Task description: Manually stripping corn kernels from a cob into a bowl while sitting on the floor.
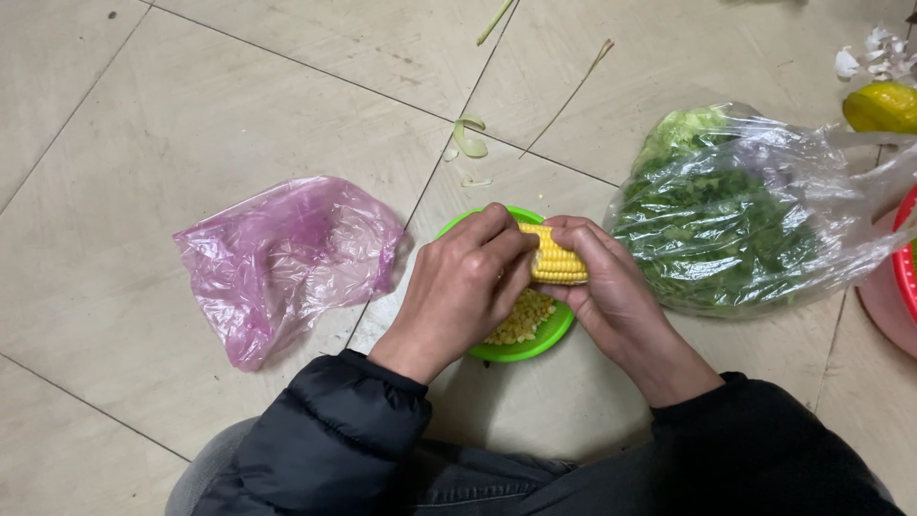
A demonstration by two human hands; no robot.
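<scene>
Both hands hold a yellow corn cob [557, 262] over a green bowl [531, 350] on the tiled floor. My left hand [465, 287] grips the cob's left end, its thumb pressed against the kernels. My right hand [611, 287] wraps the cob's right end from below. Loose yellow kernels [522, 320] lie in the bowl under the hands. Part of the bowl and cob is hidden by my fingers.
A crumpled pink plastic bag [287, 258] lies to the left. A clear bag of green leaves [735, 215] sits to the right, beside a red basin's rim [906, 272]. A yellow fruit [881, 105], garlic skins [874, 55] and husk scraps [470, 139] lie further back.
</scene>
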